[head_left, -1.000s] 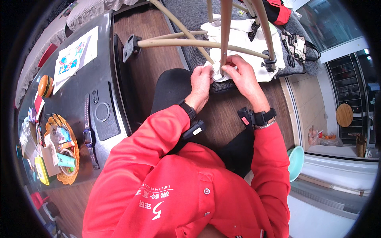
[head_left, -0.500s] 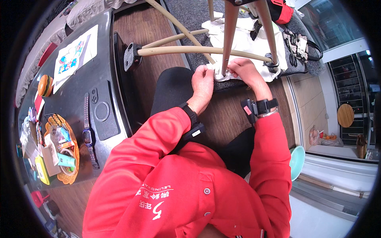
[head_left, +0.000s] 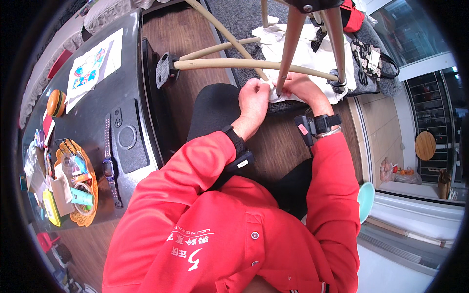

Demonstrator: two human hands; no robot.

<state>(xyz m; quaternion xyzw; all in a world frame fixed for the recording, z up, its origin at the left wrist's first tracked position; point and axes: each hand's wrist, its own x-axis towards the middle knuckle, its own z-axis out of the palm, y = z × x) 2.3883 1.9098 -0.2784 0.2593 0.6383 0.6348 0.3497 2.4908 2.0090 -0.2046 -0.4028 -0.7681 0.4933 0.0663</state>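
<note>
A white cloth (head_left: 307, 53) lies bunched under and around the tan tube frame (head_left: 234, 64), which looks like a folding stool or chair frame with black joints. At the cloth's near edge, my left hand (head_left: 253, 103) is closed, its thumb and fingers pinching the fabric beside an upright tube. Across that tube, my right hand (head_left: 307, 90) has bent fingers at the same edge of the cloth. The tube and the hand itself partly hide those fingertips. Both wrists carry black straps with small boxes.
On the left stands a black table (head_left: 93, 122) bearing a phone (head_left: 129, 141), a watch (head_left: 108, 168), a burger-shaped item (head_left: 56, 103), a colourful picture sheet (head_left: 93, 68) and an orange basket (head_left: 88, 212) of small things. A patterned bag (head_left: 366, 57) lies right of the cloth; a green basin (head_left: 366, 201) stands lower right.
The tube frame has shifted slightly to the right in the picture. My left hand has moved a little right with its pinch; my right hand stays at the cloth's edge.
</note>
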